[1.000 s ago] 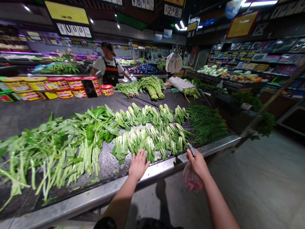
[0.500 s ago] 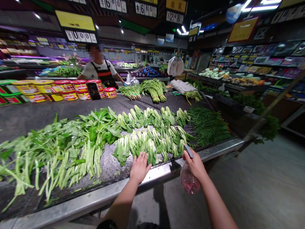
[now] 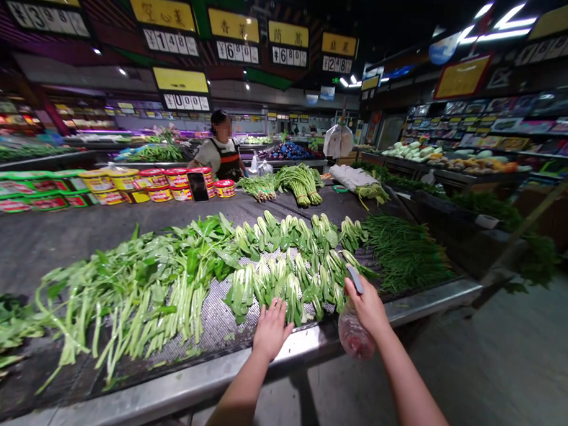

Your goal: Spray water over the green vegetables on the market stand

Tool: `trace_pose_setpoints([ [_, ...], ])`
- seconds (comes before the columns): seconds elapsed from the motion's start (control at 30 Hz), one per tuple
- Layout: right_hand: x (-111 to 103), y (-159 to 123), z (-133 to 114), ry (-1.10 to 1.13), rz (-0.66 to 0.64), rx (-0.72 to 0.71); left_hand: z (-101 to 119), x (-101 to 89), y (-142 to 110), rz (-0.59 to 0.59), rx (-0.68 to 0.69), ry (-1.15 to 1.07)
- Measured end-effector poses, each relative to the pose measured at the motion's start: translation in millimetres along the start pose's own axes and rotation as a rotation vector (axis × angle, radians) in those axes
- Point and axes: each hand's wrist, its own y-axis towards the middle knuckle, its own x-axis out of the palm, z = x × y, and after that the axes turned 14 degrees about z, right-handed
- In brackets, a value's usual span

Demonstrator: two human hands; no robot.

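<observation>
My left hand (image 3: pixel 271 330) lies open with fingers stretched out over the metal front edge of the display stand (image 3: pixel 302 343), its fingertips against the nearest leafy greens. Those are small bok choy-like heads (image 3: pixel 293 291) with pale stems, set in rows on a mesh mat. To the right, my right hand (image 3: pixel 369 308) is wrapped round the neck of a clear spray bottle (image 3: pixel 354 336) with a grey trigger top and something reddish inside. The bottle hangs just in front of the stand's edge, beside the right end of the rows.
Long-stemmed greens (image 3: pixel 155 295) spread to the left, and thin chives (image 3: pixel 406 251) lie to the right. Behind are tied green bundles (image 3: pixel 301 184), stacked tubs (image 3: pixel 161 186) and a phone (image 3: pixel 198 186) leaning on them. A person in an apron (image 3: pixel 230 159) stands beyond. Price signs (image 3: pixel 172 29) hang overhead.
The view has swung left and slightly up, so the stand appears farther right and more signs show. Both hands keep about the same places at the stand; the spray bottle stays held.
</observation>
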Motion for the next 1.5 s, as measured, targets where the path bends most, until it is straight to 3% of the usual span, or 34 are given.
trace_pose_setpoints([
  [0.33,3,-3,-5,0.104,-0.066,-0.054,-2,2.5,0,0.032,0.003,-0.013],
  [0.6,8,0,-24,0.186,-0.115,-0.091,-17,-9.1,-9,0.116,0.111,-0.02],
  [0.9,21,-5,-23,0.078,-0.163,-0.068,-55,-10.6,-32,0.153,-0.051,0.072],
  [1.2,27,-9,-22,0.197,-0.212,-0.089,-54,-3.8,-30,0.089,-0.108,0.069],
  [1.5,25,-27,-14,0.086,-0.311,-0.02,-53,-1.7,-30,0.078,-0.125,0.043],
])
